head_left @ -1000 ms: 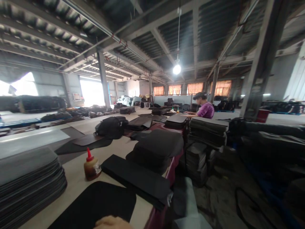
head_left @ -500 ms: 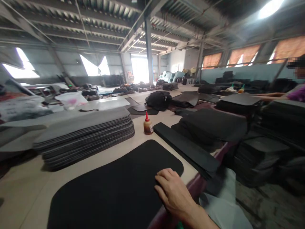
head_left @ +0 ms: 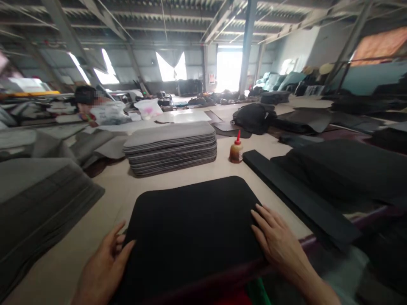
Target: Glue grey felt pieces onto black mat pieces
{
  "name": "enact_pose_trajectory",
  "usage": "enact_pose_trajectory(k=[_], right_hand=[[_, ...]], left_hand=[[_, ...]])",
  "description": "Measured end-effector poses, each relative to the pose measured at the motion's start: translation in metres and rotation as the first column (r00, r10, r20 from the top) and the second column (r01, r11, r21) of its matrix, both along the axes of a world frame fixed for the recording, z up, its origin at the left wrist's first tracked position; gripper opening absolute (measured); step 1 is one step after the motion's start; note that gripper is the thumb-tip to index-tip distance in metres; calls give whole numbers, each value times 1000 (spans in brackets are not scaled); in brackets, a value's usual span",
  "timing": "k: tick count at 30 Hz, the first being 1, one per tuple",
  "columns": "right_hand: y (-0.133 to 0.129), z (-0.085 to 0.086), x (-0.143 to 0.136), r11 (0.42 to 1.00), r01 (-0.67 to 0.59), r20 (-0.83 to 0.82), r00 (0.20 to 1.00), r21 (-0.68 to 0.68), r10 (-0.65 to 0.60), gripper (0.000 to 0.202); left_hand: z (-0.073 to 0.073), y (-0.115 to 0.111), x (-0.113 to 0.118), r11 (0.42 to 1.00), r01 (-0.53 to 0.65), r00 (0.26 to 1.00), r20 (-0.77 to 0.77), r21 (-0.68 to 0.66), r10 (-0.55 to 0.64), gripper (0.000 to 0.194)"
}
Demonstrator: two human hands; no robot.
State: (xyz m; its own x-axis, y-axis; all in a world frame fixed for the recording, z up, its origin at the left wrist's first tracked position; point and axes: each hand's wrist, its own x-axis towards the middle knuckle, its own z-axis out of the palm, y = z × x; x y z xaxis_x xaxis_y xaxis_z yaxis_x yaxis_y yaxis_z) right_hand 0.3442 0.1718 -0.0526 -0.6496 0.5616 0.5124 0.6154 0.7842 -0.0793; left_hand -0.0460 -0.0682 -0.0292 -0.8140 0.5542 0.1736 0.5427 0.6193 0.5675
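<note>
A black sheet with rounded corners [head_left: 190, 228] lies flat on the pale table in front of me. At its left edge is my left hand [head_left: 106, 258], the thumb touching the edge and the fingers apart from it, curved but not closed. My right hand [head_left: 276, 237] rests along the right edge, fingers stretched out over the sheet's border. Beyond the sheet stands a squeeze bottle with a red nozzle [head_left: 235, 150], brown liquid inside. Beside the bottle, a long dark strip stack [head_left: 295, 195] runs towards the table's right edge.
A neat stack of grey sheets [head_left: 171, 148] sits behind the black sheet. Another grey stack [head_left: 41, 212] rises at the left. Dark material [head_left: 346, 169] is piled at the right, near the table edge. Another person [head_left: 87, 101] is at the far left.
My view has turned left. My left hand has come into view at the sheet's left edge. My right hand remains at the right edge, its fingers now straighter.
</note>
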Motion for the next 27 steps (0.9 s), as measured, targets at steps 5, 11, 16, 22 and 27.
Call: enact_pose_trajectory(k=[5, 11, 16, 22, 27], right_hand=[[13, -1, -4, 996, -93, 53, 994, -14, 94, 49], [34, 5, -17, 981, -146, -12, 989, -125, 146, 51], [42, 12, -20, 977, -169, 22, 985, -134, 173, 51], [41, 11, -20, 973, -166, -27, 986, -158, 164, 52], [41, 11, -13, 933, -169, -280, 957, -318, 77, 43]], left_hand=[[12, 5, 14, 999, 10, 997, 80, -40, -6, 73], [14, 6, 16, 998, 35, 998, 63, -53, -31, 68], [14, 4, 19, 992, 102, 994, -36, -70, -105, 56], [19, 3, 18, 986, 95, 984, -134, -135, -113, 55], [25, 6, 41, 976, 179, 852, -477, -119, -215, 50]])
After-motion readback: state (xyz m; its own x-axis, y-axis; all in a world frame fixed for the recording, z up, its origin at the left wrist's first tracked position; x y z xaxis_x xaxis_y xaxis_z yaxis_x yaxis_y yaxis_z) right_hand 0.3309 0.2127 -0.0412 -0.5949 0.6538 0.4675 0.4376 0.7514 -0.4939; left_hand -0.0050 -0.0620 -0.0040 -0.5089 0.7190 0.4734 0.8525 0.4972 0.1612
